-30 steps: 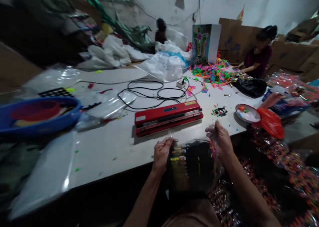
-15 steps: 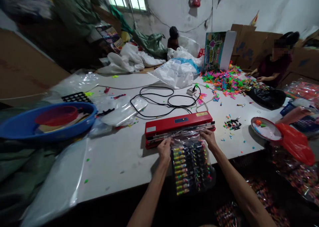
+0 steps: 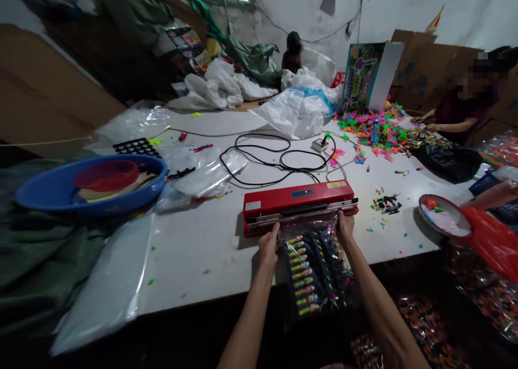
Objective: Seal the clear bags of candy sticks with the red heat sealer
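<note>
A clear plastic bag [image 3: 319, 272] packed with rows of small colourful tubes hangs over the table's front edge. My left hand [image 3: 268, 246] pinches its upper left corner, and my right hand [image 3: 345, 227] grips the upper right corner. Just beyond both hands lies a red bag sealer [image 3: 299, 199] with a long metal bar along its front. The bag's top edge reaches up to that bar; whether it sits inside the slot I cannot tell. What the fingertips press on is partly hidden.
A blue basin [image 3: 44, 193] stands left, with flat clear bags [image 3: 109, 277] before it. Black cable [image 3: 259, 183] loops behind the sealer. Colourful plastic pieces [image 3: 376, 131] are heaped at back right, near a co-worker [image 3: 461, 110]. A bowl [image 3: 429, 218] and another person's arm [image 3: 491, 195] are at right.
The view has shifted a little. Both hands still hold the bag's top corners; my right hand has come down from the sealer's bar to just below its front edge.
</note>
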The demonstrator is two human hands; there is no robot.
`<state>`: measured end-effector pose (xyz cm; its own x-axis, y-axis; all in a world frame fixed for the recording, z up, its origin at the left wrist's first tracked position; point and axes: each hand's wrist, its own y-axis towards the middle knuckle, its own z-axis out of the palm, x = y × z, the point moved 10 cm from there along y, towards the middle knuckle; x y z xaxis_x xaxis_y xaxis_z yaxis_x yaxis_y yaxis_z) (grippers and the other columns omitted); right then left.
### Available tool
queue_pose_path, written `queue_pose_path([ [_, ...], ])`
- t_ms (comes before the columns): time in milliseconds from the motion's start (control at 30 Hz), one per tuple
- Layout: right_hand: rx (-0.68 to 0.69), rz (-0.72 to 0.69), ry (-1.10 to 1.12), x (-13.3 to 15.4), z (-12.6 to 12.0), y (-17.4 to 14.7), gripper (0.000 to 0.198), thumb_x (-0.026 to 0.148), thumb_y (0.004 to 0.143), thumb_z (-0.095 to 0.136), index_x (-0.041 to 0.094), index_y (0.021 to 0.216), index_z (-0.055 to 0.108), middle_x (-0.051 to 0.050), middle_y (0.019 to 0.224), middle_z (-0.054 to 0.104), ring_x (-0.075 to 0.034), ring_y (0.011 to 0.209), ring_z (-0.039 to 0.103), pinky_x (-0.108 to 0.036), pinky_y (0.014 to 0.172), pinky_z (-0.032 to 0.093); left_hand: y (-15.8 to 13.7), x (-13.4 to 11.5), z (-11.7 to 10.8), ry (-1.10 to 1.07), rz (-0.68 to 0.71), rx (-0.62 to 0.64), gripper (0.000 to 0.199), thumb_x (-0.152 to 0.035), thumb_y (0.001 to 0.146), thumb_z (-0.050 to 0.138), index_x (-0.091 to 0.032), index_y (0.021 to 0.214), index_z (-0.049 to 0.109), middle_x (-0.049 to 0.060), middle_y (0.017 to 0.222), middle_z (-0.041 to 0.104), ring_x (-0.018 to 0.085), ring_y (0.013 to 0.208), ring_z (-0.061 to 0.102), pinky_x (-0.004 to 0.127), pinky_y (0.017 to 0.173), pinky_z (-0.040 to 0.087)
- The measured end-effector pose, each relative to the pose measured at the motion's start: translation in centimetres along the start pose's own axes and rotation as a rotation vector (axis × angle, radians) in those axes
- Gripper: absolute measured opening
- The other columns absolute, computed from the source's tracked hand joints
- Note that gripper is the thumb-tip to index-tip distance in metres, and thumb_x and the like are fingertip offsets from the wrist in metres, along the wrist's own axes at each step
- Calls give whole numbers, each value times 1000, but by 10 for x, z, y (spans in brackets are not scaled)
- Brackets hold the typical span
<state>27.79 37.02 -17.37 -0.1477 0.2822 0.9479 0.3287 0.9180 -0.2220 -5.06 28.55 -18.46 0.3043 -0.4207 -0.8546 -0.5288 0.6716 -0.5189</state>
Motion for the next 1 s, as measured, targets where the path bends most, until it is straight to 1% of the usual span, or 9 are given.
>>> queue_pose_path([
  [133, 24, 187, 233, -22, -9, -17, 49, 67, 65, 59, 18, 66, 57, 1, 48, 52, -11, 40, 44, -24, 38, 33, -7, -9, -4, 84, 15, 93, 45, -56, 50, 75, -15, 58, 58, -5, 45, 46, 7, 38, 39, 18, 35, 29],
  [267, 7, 101, 289, -5, 1, -9, 35, 46, 52, 73, 17, 54, 54, 7, 41, 42, -7, 38, 35, -21, 37, 28, 0, -16, 6, -74, 54, 99, 35, -39, 45, 78, -13, 49, 55, -5, 41, 45, 5, 36, 37, 17, 35, 23],
  [467, -98, 139, 332, 0, 4, -2, 30, 40, 52, 71, 18, 62, 53, 3, 48, 52, -11, 45, 48, -24, 45, 41, 4, -16, 12, -281, 20, -25, 18, -27, 57, 70, -14, 62, 58, -2, 53, 57, 8, 45, 52, 20, 48, 42],
  [533, -125, 37, 251, 14, -10, -9, 37, 43, 54, 71, 17, 74, 55, -1, 62, 61, -16, 58, 57, -28, 56, 46, -2, -16, 10, -348, 0, -38, 15, -22, 60, 67, -15, 71, 60, 0, 60, 63, 10, 51, 58, 21, 53, 47],
  [633, -182, -325, -170, 73, -20, -25, 34, 47, 70, 62, 17, 85, 59, -6, 83, 64, -17, 74, 59, -30, 69, 45, -11, -18, 9, -454, -25, -9, 18, -13, 62, 65, -14, 80, 63, 4, 71, 68, 13, 61, 64, 23, 60, 50],
  [733, 97, -597, -642, 122, 36, -33, 31, 46, 85, 49, 18, 81, 63, -6, 86, 64, -16, 75, 57, -26, 68, 39, -19, -19, -1, -469, 14, 15, 22, -12, 63, 66, -13, 84, 65, 8, 82, 70, 15, 70, 67, 24, 64, 51],
  [833, 541, -613, -1009, 121, 101, -32, 36, 49, 86, 51, 19, 72, 66, -4, 73, 64, -15, 69, 57, -24, 59, 31, -24, -31, -28, -352, 169, -50, 24, -22, 66, 67, -13, 89, 66, 9, 89, 70, 16, 74, 66, 25, 64, 51],
  [933, 748, -531, -1182, 107, 122, -26, 36, 54, 81, 57, 21, 69, 69, -3, 68, 65, -15, 66, 57, -24, 55, 25, -30, -81, -47, -20, 507, -143, 24, -31, 75, 60, -15, 91, 67, 7, 90, 69, 17, 79, 64, 27, 70, 50],
  [1000, 767, -514, -1198, 107, 122, -24, 37, 55, 81, 58, 21, 71, 71, -3, 69, 66, -14, 65, 57, -24, 53, 23, -34, -124, -30, 350, 744, -129, 22, -29, 81, 52, -16, 90, 68, 7, 91, 68, 17, 85, 63, 29, 79, 49],
])
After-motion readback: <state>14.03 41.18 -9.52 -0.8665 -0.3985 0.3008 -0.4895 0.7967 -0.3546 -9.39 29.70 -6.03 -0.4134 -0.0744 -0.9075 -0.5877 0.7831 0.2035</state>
